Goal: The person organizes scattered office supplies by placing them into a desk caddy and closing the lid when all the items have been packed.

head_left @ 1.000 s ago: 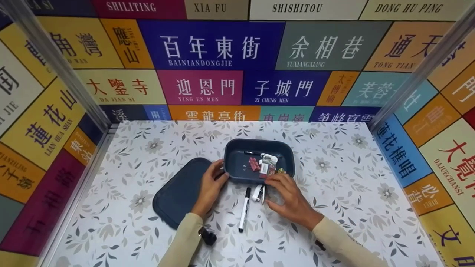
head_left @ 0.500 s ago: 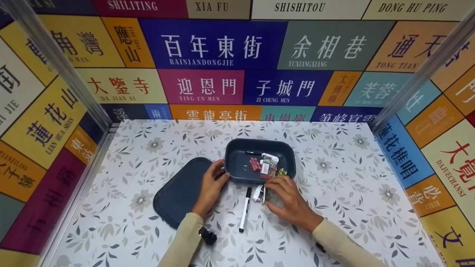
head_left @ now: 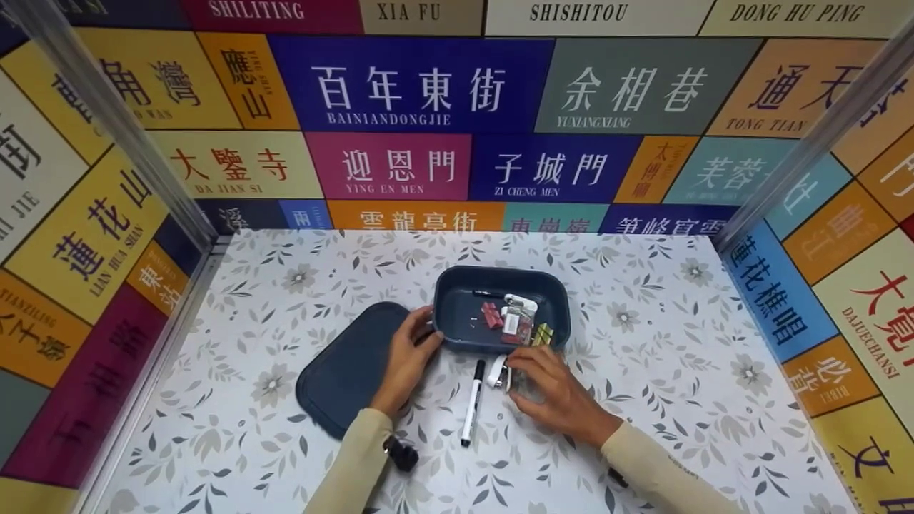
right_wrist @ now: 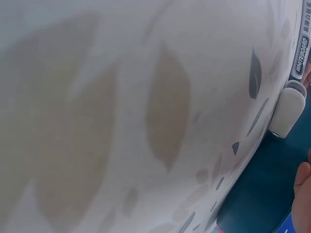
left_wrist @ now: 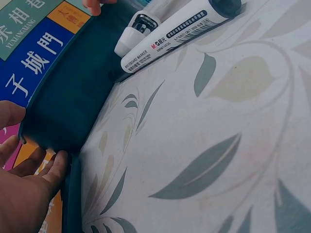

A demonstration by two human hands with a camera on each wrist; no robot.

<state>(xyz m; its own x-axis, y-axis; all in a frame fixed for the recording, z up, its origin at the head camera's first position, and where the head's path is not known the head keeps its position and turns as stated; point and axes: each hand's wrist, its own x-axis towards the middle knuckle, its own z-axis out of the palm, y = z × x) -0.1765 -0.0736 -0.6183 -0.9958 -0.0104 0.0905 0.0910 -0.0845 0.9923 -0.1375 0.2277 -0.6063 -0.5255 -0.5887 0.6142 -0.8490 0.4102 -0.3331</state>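
My left hand [head_left: 408, 357] holds the left front corner of an open dark blue box [head_left: 457, 344], with one digit over the rim and fingers [left_wrist: 53, 170] beneath its outer side in the left wrist view. My right hand [head_left: 564, 400] hovers at the front rim, fingers bent and thumb apart. Its fingertips lie close to a small white stapler [head_left: 499, 374]; contact is unclear. In the left wrist view they show beside the box wall, apart from the stapler [left_wrist: 133, 41]. A whiteboard marker [head_left: 472, 405], white with a black cap, lies left of the stapler.
The box's dark lid [head_left: 343, 371] lies left of the box, partly behind the left forearm. Inside the box are a pink item [head_left: 490, 315], a clear pack [head_left: 513, 328], a yellow-black item [head_left: 543, 333] and other small things. Printed walls [head_left: 400, 86] enclose the floral tabletop [head_left: 643, 357].
My right fingers have drawn slightly down from the box rim, uncovering more of the yellow-black item. My left hand stays at the box's corner, and the marker and lid have not moved.
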